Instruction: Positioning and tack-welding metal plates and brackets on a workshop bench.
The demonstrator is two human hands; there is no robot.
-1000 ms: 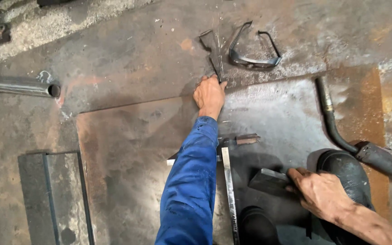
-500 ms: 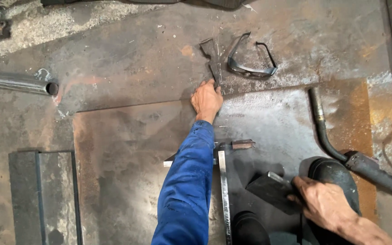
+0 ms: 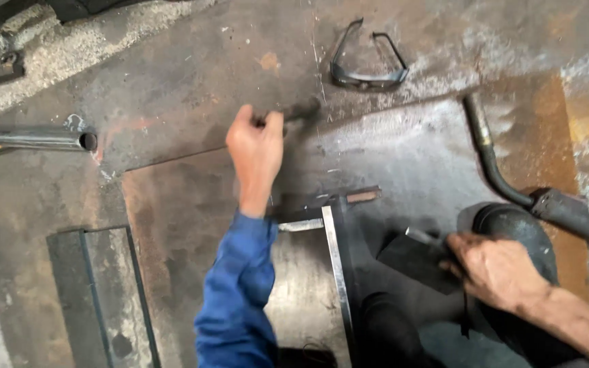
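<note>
rusty steel floor (image 3: pixel 192 225); left hand (image 3: pixel 256 153) is closed around a blurred dark tool (image 3: pixel 299 111).

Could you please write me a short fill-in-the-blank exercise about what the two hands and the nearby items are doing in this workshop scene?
1. The left hand is closed around a dark, blurred ____.
2. The left arm wears a ____ sleeve.
3. The safety glasses lie on the metal plate, ____ from both hands.
4. The right hand grips a flat dark ____ of metal.

Missing words: tool; blue; apart; piece
</note>
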